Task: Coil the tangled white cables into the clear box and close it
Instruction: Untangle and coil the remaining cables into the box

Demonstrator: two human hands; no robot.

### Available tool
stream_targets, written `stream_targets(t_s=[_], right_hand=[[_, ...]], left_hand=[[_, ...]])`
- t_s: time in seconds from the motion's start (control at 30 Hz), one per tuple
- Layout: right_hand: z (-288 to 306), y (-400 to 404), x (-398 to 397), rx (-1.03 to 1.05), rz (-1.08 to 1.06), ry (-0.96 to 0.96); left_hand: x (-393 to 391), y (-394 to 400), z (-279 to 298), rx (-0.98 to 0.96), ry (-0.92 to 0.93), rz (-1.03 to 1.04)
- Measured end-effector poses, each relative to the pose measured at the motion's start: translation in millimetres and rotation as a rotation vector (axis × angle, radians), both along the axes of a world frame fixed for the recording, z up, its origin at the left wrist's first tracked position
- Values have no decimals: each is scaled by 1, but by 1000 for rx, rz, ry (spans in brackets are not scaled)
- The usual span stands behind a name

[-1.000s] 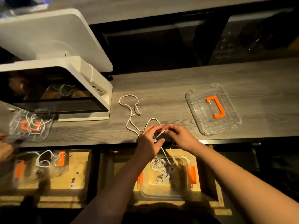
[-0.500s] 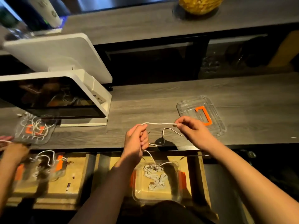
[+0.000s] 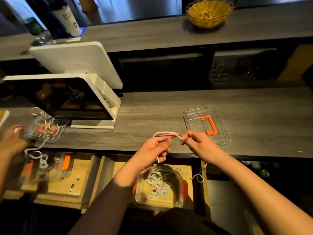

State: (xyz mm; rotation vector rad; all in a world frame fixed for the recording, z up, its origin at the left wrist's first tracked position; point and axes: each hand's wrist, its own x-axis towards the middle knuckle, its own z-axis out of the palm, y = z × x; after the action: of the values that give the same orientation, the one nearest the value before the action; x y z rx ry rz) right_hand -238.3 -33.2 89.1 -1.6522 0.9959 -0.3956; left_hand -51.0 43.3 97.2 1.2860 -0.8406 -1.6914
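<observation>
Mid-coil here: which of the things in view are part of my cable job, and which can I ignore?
Part of the job:
- white cable, held between left hand and right hand
- clear box below, cables already inside
- clear lid with orange handle, on the counter

Ignore:
- white screen stand
- wicker basket
- another person's hand by the second lid and box, far left

Bare counter (image 3: 152,116) lies between the monitor (image 3: 67,99) and the lid (image 3: 206,124).

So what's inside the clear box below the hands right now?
The clear box holds a loose pile of white cables, not neatly coiled. The left forearm covers its left edge, so anything there is hidden.
</observation>
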Motion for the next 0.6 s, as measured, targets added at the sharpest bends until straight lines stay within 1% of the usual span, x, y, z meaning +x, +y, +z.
stream_targets(t_s=[0.13,0.17,0.27,0.33,0.4,0.43,0.47,0.5,0.53,0.57,0.6], right_hand=[[1,10,0,9,53,39],[1,13,0,-8,74,65],[0,28,5,-68,156,161],[1,39,9,-58,224,195],[3,51,12,-138,354,271],[5,57,13,-227,428,308],[8,63,14,-320,491,328],[12,67,14,-396,524,323],[15,69,14,-441,526,299],[19,67,14,-471,508,258],[23,63,13,-499,486,216]], left_hand=[[-17,0,1,-10,12,268],[-21,-1,0,-20,49,349],[-30,-3,2,-25,272,534],[-35,-4,4,-26,236,591],[-35,-5,0,-52,124,638],[-33,-5,-4,-77,-18,642],[-31,-6,-7,-103,-224,620],[-29,-7,-8,-111,-459,552],[-29,-8,-7,-97,-643,438],[-31,-8,-4,-48,-722,302],[-33,-6,-2,42,-690,166]])
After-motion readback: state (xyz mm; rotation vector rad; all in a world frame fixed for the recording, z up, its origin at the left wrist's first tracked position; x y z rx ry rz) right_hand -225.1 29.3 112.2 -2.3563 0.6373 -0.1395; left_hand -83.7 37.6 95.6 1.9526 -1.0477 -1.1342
